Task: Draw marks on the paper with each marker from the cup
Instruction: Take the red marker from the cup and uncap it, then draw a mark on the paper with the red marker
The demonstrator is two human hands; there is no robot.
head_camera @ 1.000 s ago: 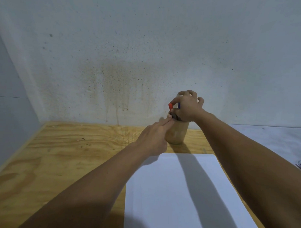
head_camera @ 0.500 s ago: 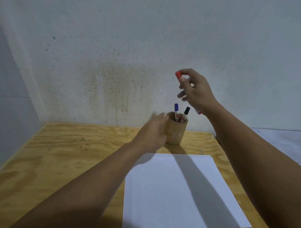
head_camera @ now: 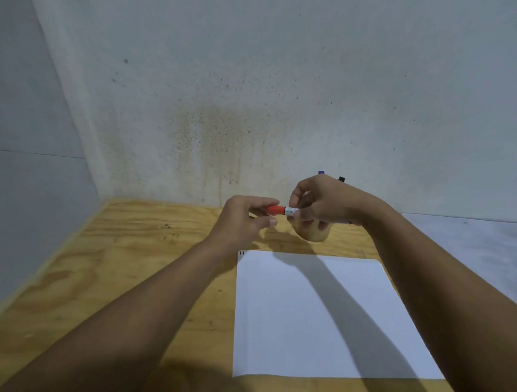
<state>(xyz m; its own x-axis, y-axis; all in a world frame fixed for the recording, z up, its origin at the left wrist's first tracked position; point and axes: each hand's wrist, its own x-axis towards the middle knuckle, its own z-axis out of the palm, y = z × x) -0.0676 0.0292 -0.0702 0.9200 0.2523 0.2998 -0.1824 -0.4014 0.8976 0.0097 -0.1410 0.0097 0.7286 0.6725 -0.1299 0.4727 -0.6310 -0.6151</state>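
My right hand holds a red-capped marker level in front of the wooden cup. My left hand has its fingertips closed around the marker's red cap. The cup stands at the back of the table, mostly hidden behind my right hand. Above that hand the tips of a blue marker and a black marker stick out. A white sheet of paper lies flat in front of the cup, with tiny dark marks at its top left corner.
The plywood table meets a stained grey wall at the back and a grey panel on the left. A grey surface lies to the right of the table, with a small object at the right frame edge.
My right hand lifted the red-capped marker out of the cup, then lowered it in front of the cup. My left hand let go of the cup and took hold of the marker's cap.
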